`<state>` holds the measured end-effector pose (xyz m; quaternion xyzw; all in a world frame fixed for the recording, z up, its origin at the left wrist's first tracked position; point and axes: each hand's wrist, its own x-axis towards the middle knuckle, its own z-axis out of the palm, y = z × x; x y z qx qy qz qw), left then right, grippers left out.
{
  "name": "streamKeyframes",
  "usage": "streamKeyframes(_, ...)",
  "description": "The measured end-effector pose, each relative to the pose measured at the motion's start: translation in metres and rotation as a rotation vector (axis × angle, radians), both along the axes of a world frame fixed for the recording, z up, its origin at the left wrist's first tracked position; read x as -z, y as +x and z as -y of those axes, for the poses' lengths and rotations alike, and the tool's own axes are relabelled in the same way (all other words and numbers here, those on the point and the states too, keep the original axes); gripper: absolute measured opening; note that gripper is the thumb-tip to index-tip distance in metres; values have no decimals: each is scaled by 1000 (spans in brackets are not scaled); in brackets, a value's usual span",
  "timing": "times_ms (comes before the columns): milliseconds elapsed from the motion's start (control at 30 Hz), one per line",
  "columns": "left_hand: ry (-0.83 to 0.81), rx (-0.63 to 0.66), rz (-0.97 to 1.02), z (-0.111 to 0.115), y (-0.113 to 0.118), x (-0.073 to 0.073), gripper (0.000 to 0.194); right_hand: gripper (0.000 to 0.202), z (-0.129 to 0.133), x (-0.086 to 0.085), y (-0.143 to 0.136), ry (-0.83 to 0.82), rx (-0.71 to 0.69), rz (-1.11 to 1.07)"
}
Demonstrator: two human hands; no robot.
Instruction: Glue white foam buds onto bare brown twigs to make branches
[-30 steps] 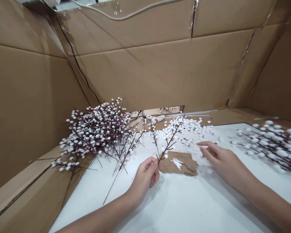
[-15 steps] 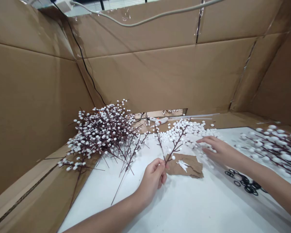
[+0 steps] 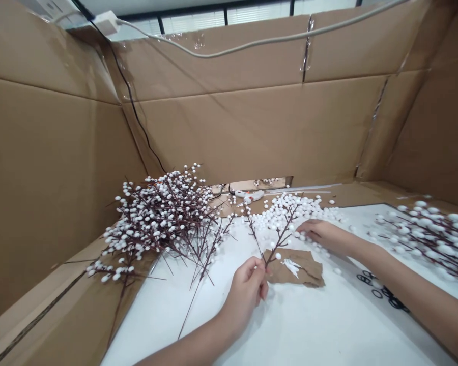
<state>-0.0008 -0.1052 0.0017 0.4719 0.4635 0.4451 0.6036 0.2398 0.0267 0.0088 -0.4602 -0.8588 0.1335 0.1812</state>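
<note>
Between the thumb and fingers of my left hand (image 3: 250, 284) is the lower stem of a dark brown artificial berry branch (image 3: 281, 236). It stands tilted, its twigs mostly bare, with a few white balls on them. My right hand (image 3: 322, 235) reaches in from the right, fingers closed together at the edge of a heap of loose white balls (image 3: 286, 206). A white ball shows at its fingertips. Behind my left hand lies a piece of brown paper (image 3: 311, 264) bearing a white glue-like smear (image 3: 291, 268).
A dense pile of white-berried branches (image 3: 164, 208) fills the left side, with more berried branches (image 3: 435, 234) at right. Black rings (image 3: 391, 297) lie partly behind my right forearm. A glue gun (image 3: 250, 196) rests at the back. Cardboard walls (image 3: 232, 132) surround the white board (image 3: 290, 330).
My right hand has moved left into the white balls, and its spread fingers have closed together. My left hand still holds the branch. The whole view has shifted slightly.
</note>
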Motion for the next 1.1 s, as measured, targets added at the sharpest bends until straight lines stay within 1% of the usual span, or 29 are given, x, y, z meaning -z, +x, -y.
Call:
streamKeyframes(167, -1, 2, -9, 0, -1, 0, 29, 26, -2, 3, 0, -17, 21, -38)
streamKeyframes(300, -4, -2, -15, 1, 0, -1, 29, 21, -4, 7, 3, -66, 65, -138)
streamKeyframes(433, 7, 4, -9, 2, 0, -1, 28, 15, -6, 10, 9, -121, 125, -323)
streamKeyframes(633, -6, 12, -22, 1, 0, -1, 29, 10, -5, 7, 13, -240, 213, -693)
streamKeyframes(767, -8, 18, -15, 1, 0, -1, 30, 16, -1, -2, 10, -396, 245, -1038)
streamKeyframes(900, -4, 17, -19, 0, 0, 0, 29, 6, 10, -18, 8, -607, 245, -1351)
streamKeyframes(1033, 1, 17, -24, 0, 0, 0, 28, 34, 19, -26, 6, -816, 229, -1535)
streamKeyframes(1100, 2, 19, -24, 0, 0, 0, 28, 39, 21, -26, 5, -924, 229, -1568)
